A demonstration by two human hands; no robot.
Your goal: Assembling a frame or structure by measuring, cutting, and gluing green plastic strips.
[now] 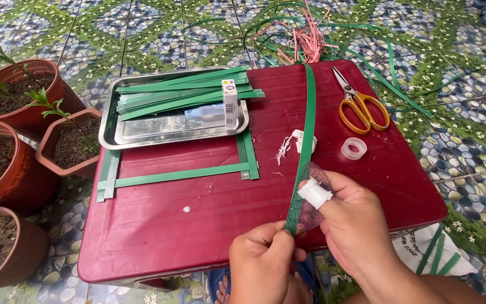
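- Four terracotta plant pots (12, 95) stand on the tiled floor at the far left.
- A steel tray (108, 126) on the dark red plastic table (158, 225) holds a bundle of cut green strips (181, 93) and one small white box (230, 104).
- The left hand (262, 262) pinches the near end of one long green plastic strip (309, 118).
- The strip runs away from that grip, across the table.
- The right hand (352, 219), a finger wrapped in white, presses a clear ruler (310, 197) beside the strip.
- One pair of yellow-handled scissors (361, 107) and one clear tape roll (354, 148) lie to the right.
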